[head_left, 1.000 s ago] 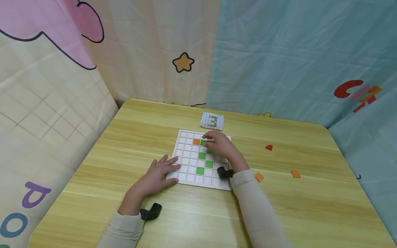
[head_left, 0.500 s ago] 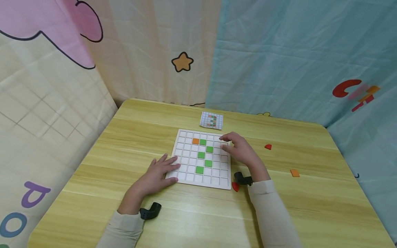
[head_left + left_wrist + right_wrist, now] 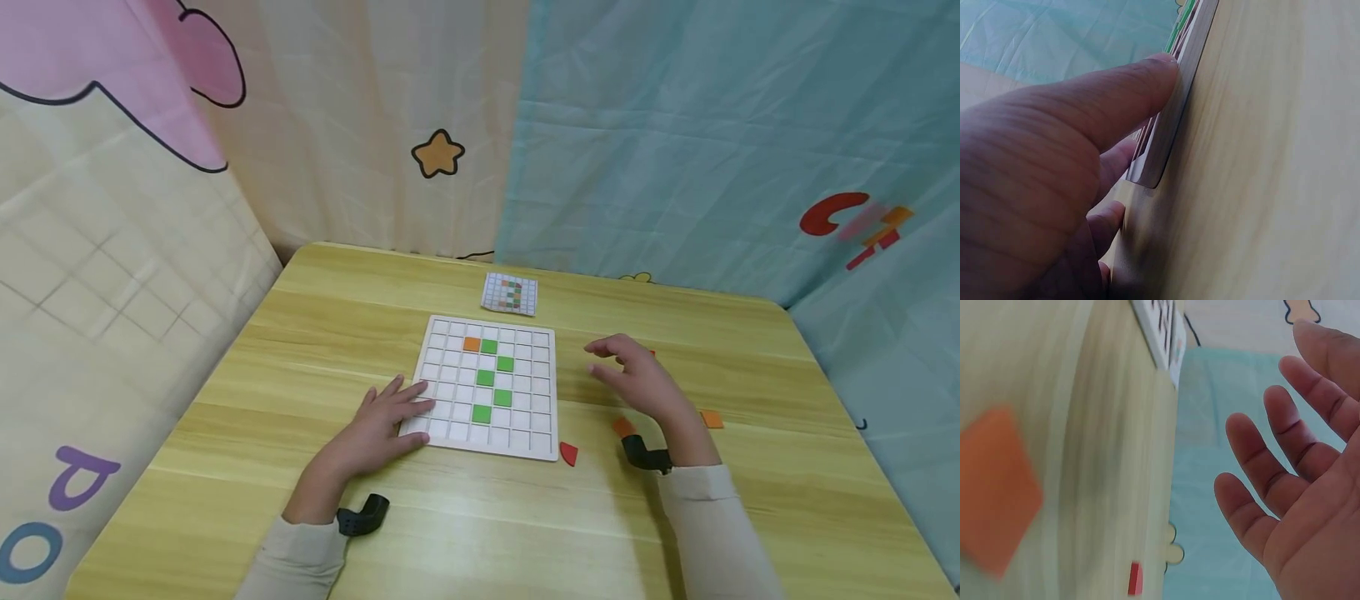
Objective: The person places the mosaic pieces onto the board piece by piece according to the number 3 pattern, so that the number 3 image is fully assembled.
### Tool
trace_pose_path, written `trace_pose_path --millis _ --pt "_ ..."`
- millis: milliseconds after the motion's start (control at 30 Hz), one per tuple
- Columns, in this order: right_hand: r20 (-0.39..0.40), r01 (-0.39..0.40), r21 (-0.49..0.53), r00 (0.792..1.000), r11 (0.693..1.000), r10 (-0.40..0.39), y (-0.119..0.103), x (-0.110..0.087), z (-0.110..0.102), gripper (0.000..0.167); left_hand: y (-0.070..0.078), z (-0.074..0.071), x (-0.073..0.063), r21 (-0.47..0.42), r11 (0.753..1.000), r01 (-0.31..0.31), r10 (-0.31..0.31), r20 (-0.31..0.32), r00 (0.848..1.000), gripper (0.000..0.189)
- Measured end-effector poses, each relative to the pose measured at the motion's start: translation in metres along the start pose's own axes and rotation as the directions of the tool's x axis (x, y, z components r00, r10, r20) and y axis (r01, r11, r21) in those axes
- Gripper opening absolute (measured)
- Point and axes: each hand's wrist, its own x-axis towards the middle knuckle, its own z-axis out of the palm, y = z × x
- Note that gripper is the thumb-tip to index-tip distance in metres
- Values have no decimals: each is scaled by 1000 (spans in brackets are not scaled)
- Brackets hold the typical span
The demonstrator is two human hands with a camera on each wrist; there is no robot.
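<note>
My left hand (image 3: 386, 423) rests with spread fingers on the left edge of the white grid board (image 3: 450, 432). In the left wrist view the thumb (image 3: 1129, 87) lies on the board's edge. One orange square tile (image 3: 471, 344) and several green square tiles (image 3: 485, 378) sit in the board's cells. To the right of the board my right hand (image 3: 637, 379) is held over the table, fingers loosely bent and holding nothing. Close to its wrist lies an orange tile (image 3: 622, 427), seen large in the right wrist view. A red quarter-round piece (image 3: 651, 353) is mostly hidden behind this hand.
Behind the board lies a pattern card (image 3: 510, 293) with a printed coloured grid. Another red quarter-round piece (image 3: 569, 453) is by the board's lower right corner. A second orange tile (image 3: 712, 419) lies right of the right wrist. Printed curtains (image 3: 675, 150) stand behind the wooden table.
My right hand has moved right, off the board and out over the table, uncovering the board's right side and the near red piece. The left hand stays on the board's edge.
</note>
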Motion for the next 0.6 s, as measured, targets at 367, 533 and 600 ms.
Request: trace_pose_path --millis 367,533,600 --pt "39 -41 -68 998 997 44 16 -29 -13 39 -2 2 0 -5 1000 -1 1 -1 1000 52" --pt "49 -36 -68 998 997 39 25 -37 -15 37 -1 2 0 -4 1000 -7 7 0 1000 52" --pt "51 -35 -71 998 997 38 28 -40 -16 37 0 2 0 -7 1000 -6 6 1 1000 52"
